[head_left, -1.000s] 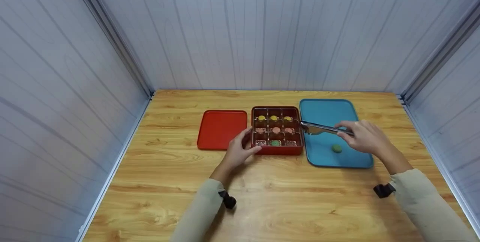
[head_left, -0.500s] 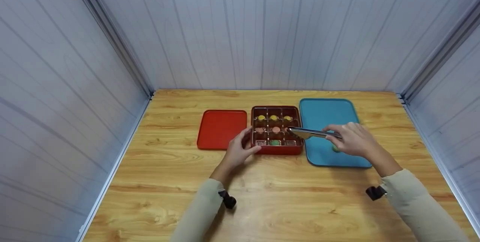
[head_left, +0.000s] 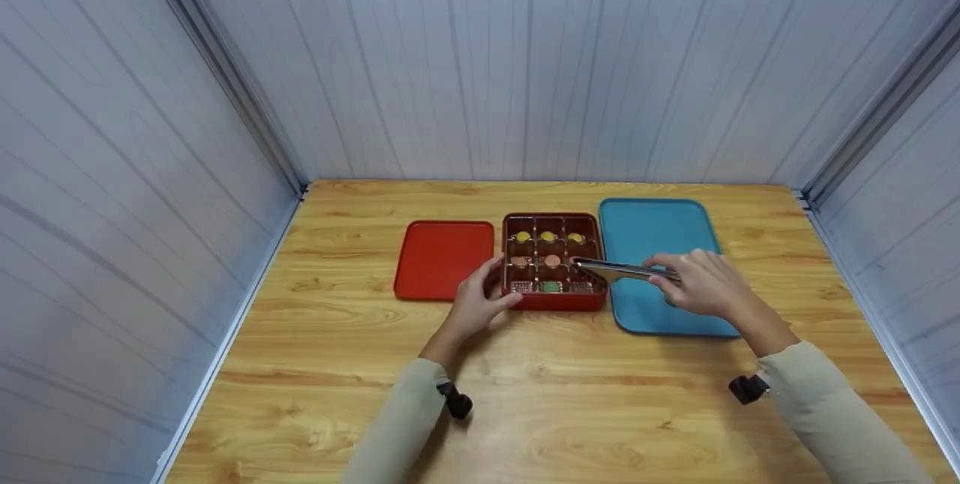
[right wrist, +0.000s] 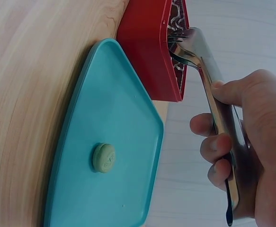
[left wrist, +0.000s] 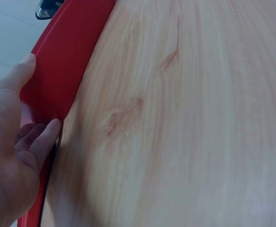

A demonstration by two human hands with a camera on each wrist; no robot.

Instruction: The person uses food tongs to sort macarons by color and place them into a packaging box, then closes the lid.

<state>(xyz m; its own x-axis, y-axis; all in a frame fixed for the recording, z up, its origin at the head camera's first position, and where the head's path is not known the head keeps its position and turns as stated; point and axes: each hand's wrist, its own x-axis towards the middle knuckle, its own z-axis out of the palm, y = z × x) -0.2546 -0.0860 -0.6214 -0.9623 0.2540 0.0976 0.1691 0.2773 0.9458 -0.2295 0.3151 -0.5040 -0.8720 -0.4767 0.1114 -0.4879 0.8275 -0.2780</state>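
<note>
My left hand (head_left: 474, 305) holds the front-left corner of a red box (head_left: 559, 303), thumb on the front wall and fingers along the left side. A clear divided insert in the box bears yellow macarons (head_left: 547, 237) at the back, pink macarons (head_left: 552, 261) in the middle and a green macaron (head_left: 552, 287) at front centre. Metal tongs (right wrist: 223, 116) are gripped in my right hand (head_left: 701, 283), their tips reaching into the box's right column. I cannot tell whether the tips hold anything. Another green macaron (right wrist: 104, 158) lies on the blue tray (right wrist: 128, 198).
The blue tray stands against the box's right side. A flat red square tray (head_left: 444, 259) lies on the wooden table (head_left: 555, 401) to the box's left. Pale panelled walls (head_left: 480, 64) rise behind the table and at both sides.
My right hand has moved left with the tongs, from the box's right edge to its right column, slowing in the last half second. The left hand and box have stayed put.
</note>
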